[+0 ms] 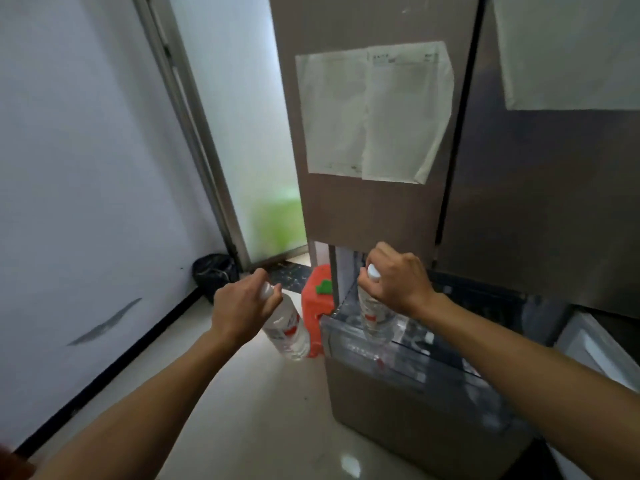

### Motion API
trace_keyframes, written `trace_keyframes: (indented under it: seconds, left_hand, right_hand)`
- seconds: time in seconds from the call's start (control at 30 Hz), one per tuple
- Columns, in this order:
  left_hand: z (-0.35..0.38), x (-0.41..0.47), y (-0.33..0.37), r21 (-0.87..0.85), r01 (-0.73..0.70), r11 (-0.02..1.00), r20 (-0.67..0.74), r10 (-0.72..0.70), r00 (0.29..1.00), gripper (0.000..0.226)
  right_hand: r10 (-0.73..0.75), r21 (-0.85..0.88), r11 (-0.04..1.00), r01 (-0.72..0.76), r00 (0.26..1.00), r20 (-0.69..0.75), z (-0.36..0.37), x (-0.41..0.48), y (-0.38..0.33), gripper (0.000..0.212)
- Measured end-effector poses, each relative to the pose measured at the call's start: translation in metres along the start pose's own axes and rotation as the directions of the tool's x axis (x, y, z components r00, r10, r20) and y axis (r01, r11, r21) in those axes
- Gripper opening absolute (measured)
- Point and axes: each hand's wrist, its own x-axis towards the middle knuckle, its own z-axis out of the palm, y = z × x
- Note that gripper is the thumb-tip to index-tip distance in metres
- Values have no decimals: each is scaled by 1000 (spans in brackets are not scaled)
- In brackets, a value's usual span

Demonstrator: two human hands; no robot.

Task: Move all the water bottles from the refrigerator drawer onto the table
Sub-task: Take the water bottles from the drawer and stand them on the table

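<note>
Orange stool (313,306) crowds the open refrigerator drawer (346,329) on its left, black bin (214,275) by the wall. My left hand (242,306) grips a clear, red-labelled water bottle (291,330) by its neck, tilted above the floor. My right hand (398,282) clasps the second bottle (372,313) under its white cap, at the drawer's front-left corner.

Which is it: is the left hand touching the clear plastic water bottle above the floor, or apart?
Touching. The head view shows the left hand with fingers curled round the neck of the clear plastic water bottle.
</note>
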Motion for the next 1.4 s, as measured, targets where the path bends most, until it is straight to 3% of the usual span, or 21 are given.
trace_keyframes:
  seconds: [0.17,0.33,0.5,0.7,0.93,1.17,1.27,1.4]
  left_hand:
    - [-58,-78,-74,125,171,977,54,-178,982,47]
    - [-132,-165,-154,184,362,914,77,-380,922,30]
    - [-199,-256,-244,262,490,832,73,-523,849,30]
    - [-276,-359,-336,386,604,697,65,-673,736,31]
    - [-343,-456,-409,429,760,488,-72,-820,567,27]
    - [-379,-522,-513,426,844,326,-108,-908,405,29]
    - [-398,-543,-560,450,847,283,-108,-924,366,28]
    - [-427,-573,-613,390,900,196,-204,-934,292,25]
  right_hand:
    - [-157,59,987,149,970,188,42,2,-90,23]
    - [-303,180,949,260,911,279,88,7,-215,31]
    - [-466,244,880,408,842,273,133,-2,-362,37]
    - [-602,363,786,500,750,272,169,-8,-524,26]
    - [-790,495,598,630,565,236,212,-13,-699,23]
    - [-885,602,455,656,406,226,291,-7,-852,25]
    - [-908,627,405,666,375,188,313,5,-917,22]
    - [-945,642,319,697,284,161,335,13,-1003,25]
